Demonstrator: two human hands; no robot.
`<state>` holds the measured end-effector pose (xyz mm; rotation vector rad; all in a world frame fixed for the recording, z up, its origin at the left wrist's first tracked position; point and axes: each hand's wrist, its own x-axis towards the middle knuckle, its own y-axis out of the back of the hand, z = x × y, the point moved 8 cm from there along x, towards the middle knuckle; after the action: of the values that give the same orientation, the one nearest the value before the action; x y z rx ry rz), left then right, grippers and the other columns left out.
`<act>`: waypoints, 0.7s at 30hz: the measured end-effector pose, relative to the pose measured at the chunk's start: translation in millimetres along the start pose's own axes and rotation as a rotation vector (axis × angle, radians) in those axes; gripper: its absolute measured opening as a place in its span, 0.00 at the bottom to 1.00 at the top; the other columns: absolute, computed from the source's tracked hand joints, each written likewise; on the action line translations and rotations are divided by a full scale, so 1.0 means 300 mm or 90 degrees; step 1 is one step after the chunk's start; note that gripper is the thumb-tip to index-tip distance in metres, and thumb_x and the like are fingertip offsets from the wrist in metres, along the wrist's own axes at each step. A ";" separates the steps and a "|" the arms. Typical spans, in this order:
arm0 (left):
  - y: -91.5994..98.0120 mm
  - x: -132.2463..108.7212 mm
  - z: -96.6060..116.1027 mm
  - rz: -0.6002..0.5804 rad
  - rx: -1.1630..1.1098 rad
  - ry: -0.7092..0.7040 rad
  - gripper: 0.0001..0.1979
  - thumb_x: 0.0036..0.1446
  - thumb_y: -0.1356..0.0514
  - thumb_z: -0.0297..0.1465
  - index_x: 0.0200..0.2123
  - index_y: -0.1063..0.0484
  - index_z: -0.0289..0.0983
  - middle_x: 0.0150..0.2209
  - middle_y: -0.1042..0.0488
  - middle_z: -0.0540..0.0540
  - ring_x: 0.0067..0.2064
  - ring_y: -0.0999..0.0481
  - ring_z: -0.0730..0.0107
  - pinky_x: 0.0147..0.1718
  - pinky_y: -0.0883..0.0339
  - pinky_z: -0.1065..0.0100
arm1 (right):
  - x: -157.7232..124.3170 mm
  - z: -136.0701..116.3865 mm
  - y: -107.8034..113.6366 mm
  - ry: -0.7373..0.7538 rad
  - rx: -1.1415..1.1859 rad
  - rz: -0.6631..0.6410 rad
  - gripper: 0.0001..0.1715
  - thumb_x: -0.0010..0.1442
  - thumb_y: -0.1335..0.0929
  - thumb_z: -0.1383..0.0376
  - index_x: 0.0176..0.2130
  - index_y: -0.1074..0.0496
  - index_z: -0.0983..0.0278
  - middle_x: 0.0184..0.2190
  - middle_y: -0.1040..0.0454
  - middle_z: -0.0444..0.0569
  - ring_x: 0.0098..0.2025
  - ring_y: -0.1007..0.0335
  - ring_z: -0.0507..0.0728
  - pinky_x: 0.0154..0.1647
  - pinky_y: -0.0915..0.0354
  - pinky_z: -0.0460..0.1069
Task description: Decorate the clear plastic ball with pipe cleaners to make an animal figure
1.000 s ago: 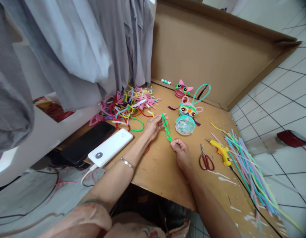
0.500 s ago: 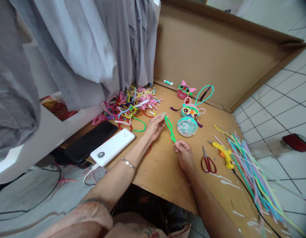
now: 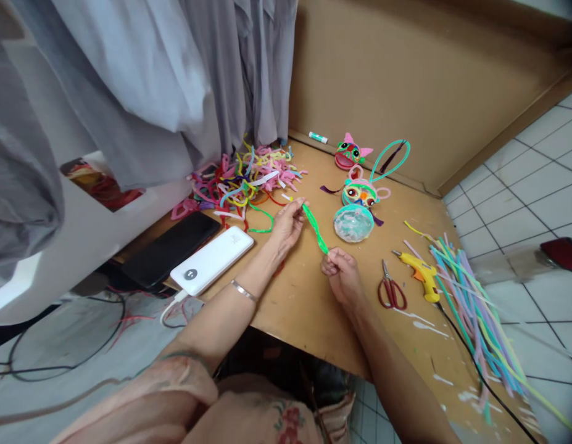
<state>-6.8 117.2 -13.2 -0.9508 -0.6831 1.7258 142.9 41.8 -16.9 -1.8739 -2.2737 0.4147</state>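
A bright green pipe cleaner (image 3: pixel 316 229), doubled into strands lying close together, is stretched between my two hands over the table. My left hand (image 3: pixel 288 226) pinches its upper end, and my right hand (image 3: pixel 341 269) grips the lower end. Just beyond my right hand lies a round bowl-shaped piece (image 3: pixel 353 222) in teal, with whitish patches inside. It adjoins an animal-face craft (image 3: pixel 361 193) that has pink loop ears, big eyes and a teal hanging loop. A smaller pink-eared face (image 3: pixel 350 152) sits farther back.
Red-handled scissors (image 3: pixel 391 292) and a yellow glue gun (image 3: pixel 422 276) with a black cord lie at right, beside a bundle of pastel pipe cleaners (image 3: pixel 475 314). At left are a tangled pipe-cleaner pile (image 3: pixel 248 179), a white power bank (image 3: pixel 211 261) and a black phone (image 3: pixel 172 248). Cardboard (image 3: pixel 382 74) walls the back.
The green strands, spread apart in a narrow loop before, now lie close together. Both hands keep hold of the ends. The camera view has shifted slightly.
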 end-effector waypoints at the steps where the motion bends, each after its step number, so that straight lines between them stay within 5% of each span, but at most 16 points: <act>1: 0.001 0.003 -0.001 0.005 -0.011 0.004 0.02 0.53 0.37 0.22 0.29 0.25 0.32 0.25 0.23 0.50 0.23 0.30 0.84 0.21 0.43 0.81 | -0.001 0.001 -0.007 -0.003 0.006 -0.004 0.18 0.48 0.29 0.61 0.20 0.41 0.61 0.16 0.50 0.35 0.19 0.59 0.46 0.23 0.57 0.47; 7: 0.009 0.000 -0.036 0.021 -0.059 0.081 0.05 0.59 0.39 0.23 0.31 0.27 0.34 0.22 0.26 0.52 0.23 0.29 0.82 0.24 0.37 0.79 | 0.004 0.023 -0.022 -0.034 0.066 -0.030 0.19 0.50 0.29 0.60 0.20 0.43 0.61 0.18 0.50 0.36 0.20 0.59 0.46 0.23 0.57 0.47; 14: -0.046 -0.056 -0.027 -0.082 -0.081 0.113 0.09 0.66 0.45 0.27 0.44 0.25 0.40 0.22 0.31 0.54 0.27 0.26 0.76 0.43 0.27 0.64 | 0.014 0.049 -0.018 -0.065 0.062 -0.062 0.22 0.53 0.30 0.55 0.22 0.45 0.60 0.20 0.52 0.36 0.20 0.65 0.47 0.22 0.56 0.47; 21: -0.060 -0.068 -0.002 -0.106 -0.091 0.105 0.13 0.68 0.51 0.23 0.42 0.26 0.40 0.21 0.43 0.55 0.21 0.38 0.79 0.39 0.28 0.67 | 0.019 0.034 -0.014 -0.078 0.078 -0.055 0.21 0.54 0.32 0.54 0.23 0.46 0.59 0.20 0.54 0.35 0.19 0.66 0.48 0.21 0.57 0.47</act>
<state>6.3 104.0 6.5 -1.0905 -0.7629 1.4508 134.7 45.5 -25.5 -1.7289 -2.3374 0.6556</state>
